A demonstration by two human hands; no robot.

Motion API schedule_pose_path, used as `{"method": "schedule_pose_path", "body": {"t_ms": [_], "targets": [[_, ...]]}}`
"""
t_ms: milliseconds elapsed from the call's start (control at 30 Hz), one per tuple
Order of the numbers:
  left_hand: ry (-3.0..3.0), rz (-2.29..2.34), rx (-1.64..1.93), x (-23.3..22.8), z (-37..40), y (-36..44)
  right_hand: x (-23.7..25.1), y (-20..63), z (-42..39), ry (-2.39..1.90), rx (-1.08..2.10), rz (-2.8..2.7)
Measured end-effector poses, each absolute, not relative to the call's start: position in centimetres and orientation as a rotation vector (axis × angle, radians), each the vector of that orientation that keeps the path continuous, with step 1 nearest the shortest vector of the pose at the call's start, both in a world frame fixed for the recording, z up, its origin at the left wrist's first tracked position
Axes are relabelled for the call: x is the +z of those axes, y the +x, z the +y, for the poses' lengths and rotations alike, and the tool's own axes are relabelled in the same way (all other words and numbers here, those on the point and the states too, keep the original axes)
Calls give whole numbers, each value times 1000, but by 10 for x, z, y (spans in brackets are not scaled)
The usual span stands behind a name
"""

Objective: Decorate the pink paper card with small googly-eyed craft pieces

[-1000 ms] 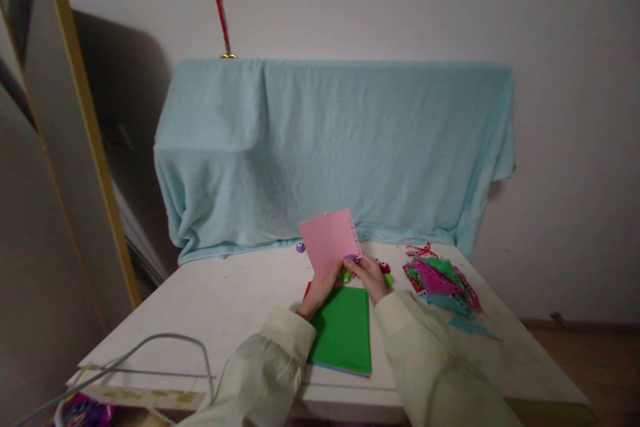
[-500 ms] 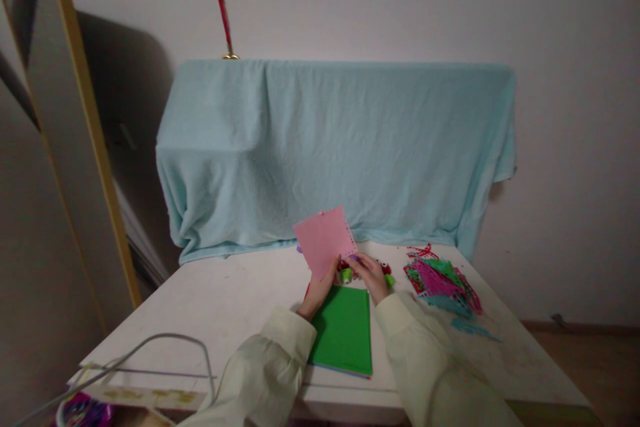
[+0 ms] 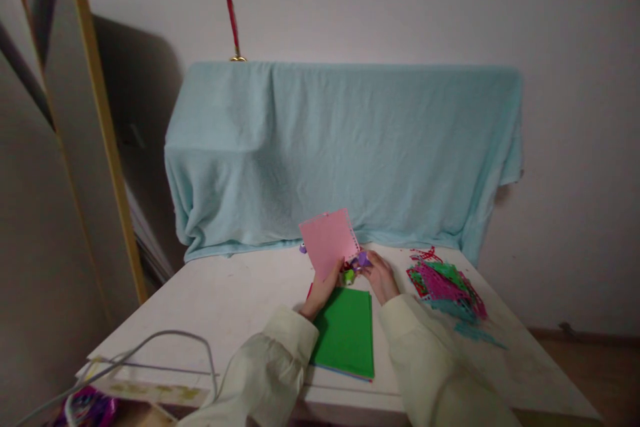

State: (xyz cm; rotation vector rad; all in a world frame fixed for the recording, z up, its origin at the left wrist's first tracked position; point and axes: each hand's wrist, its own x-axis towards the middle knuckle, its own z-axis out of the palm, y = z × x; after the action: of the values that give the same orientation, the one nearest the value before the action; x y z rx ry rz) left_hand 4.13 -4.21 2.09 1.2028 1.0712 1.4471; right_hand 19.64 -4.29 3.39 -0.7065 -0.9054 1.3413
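Observation:
My left hand [image 3: 321, 292] holds a pink sheet of paper [image 3: 329, 242] upright by its lower edge, above a green sheet [image 3: 346, 332] that lies on top of a thin stack on the white table [image 3: 235, 307]. My right hand [image 3: 381, 277] grips a small purple craft punch [image 3: 362, 259] at the pink sheet's right edge. A small green punch [image 3: 349, 274] sits on the table between my hands. Both sleeves are cream-coloured.
A pile of pink, green and teal paper cuttings [image 3: 444, 286] lies to the right. A light blue cloth [image 3: 345, 147] drapes something behind the table. A tall framed mirror [image 3: 75, 127] leans at left. A grey cable [image 3: 165, 347] loops near the table's front left corner.
My right hand has lifted the purple punch slightly up and to the right along the pink sheet's edge. The view has shifted a little to the left.

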Motion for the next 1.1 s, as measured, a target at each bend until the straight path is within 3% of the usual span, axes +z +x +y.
{"method": "schedule_pose_path", "body": {"t_ms": [267,667,900,1100], "targets": [[1290,1021,1468,21,-40,40,30,200,-36,-547,1544,-828],[1373,1028,1367,20,-36,39,33,204,-36,-537,1451,-826],[1425,1138,1448,20,-35,36,22,212,-30,-800,1109,-965],[1492,1239,1389,13,-31,35,8,193,-30,-881,1185,-1176]]}}
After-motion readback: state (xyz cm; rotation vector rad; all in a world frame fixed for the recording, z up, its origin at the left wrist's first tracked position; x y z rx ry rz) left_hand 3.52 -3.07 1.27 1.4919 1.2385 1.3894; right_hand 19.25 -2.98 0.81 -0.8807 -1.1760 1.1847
